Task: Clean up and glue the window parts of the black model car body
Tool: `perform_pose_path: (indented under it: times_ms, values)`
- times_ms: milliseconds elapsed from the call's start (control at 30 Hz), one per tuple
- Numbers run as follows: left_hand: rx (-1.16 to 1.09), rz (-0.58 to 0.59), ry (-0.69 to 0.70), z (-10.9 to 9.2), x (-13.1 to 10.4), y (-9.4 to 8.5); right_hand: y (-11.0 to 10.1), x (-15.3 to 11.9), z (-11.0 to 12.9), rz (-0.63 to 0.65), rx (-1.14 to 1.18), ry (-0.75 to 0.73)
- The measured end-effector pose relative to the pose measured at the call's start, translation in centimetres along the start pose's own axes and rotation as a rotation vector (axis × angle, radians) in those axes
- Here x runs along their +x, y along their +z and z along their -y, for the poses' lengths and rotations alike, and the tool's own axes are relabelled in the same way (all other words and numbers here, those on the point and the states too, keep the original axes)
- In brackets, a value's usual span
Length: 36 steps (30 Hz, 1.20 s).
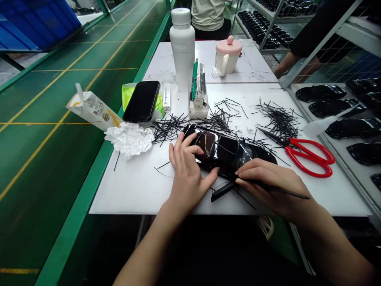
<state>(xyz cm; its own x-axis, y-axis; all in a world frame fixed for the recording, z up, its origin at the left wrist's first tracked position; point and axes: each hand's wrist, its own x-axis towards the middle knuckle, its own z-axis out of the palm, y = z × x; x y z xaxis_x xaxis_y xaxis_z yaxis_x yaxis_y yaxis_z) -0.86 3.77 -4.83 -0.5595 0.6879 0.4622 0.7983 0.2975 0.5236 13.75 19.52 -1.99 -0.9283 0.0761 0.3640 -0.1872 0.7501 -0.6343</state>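
Note:
A glossy black model car (226, 148) lies at a slant on the white table. My left hand (190, 171) is closed on its left part, with the fingers over the far side and the thumb on the near edge. Pinched in my right hand (264, 180) is a thin black tool (285, 192), its tip end hidden near the car's near side. A short black piece (222, 191) lies just in front of the car. Thin black strips (222, 121) are scattered behind it. To the right lie red-handled scissors (311, 157).
White table (127, 190) carries crumpled tissue (131, 140), a carton (92, 109), a phone (142, 101), a white bottle (182, 47), a tool holder (198, 109) and a lidded cup (228, 57). More black cars (354, 128) fill a rack at right. Other people are behind.

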Motion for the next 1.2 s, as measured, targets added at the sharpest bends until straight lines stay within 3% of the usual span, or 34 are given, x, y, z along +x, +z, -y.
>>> perform_pose_path:
  times_ms: [400, 1200]
  values:
    - [0.006, -0.044, 0.019, 0.11, -0.31, 0.51, 0.19, -0.27, 0.67, -0.060, 0.014, 0.036]
    - [0.043, -0.073, 0.049, 0.20, -0.81, 0.81, 0.35, 0.14, 0.93, -0.034, -0.044, -0.016]
